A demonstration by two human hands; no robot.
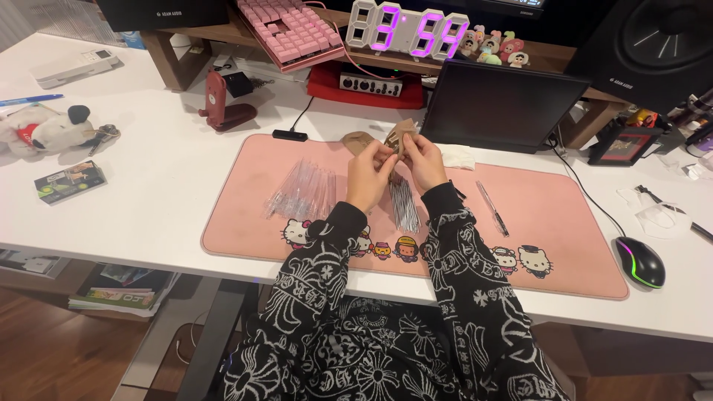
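Pink mat (564,223): left hand (369,174), right hand (425,160) pinch upright brown packet (399,137).

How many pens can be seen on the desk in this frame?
2. A blue pen lies at the desk's far left edge; a clear pen lies on the pink mat, beside the right hand. Clutter may hide others.

A small brown pouch (399,138) of matt, paper-like stuff is pinched between the left hand (369,174) and the right hand (425,160). Under them a pink mat (564,223) with a soft, matt, cloth-like face is spread on the smooth white counter (148,186). Clear glossy plastic sleeves (303,193) are heaped on the mat, beside a bundle of thin shiny rods (405,206) that look like metal. A glossy black plastic mouse (639,261) is seen at the right, and a fluffy plush toy (48,130) at the left.
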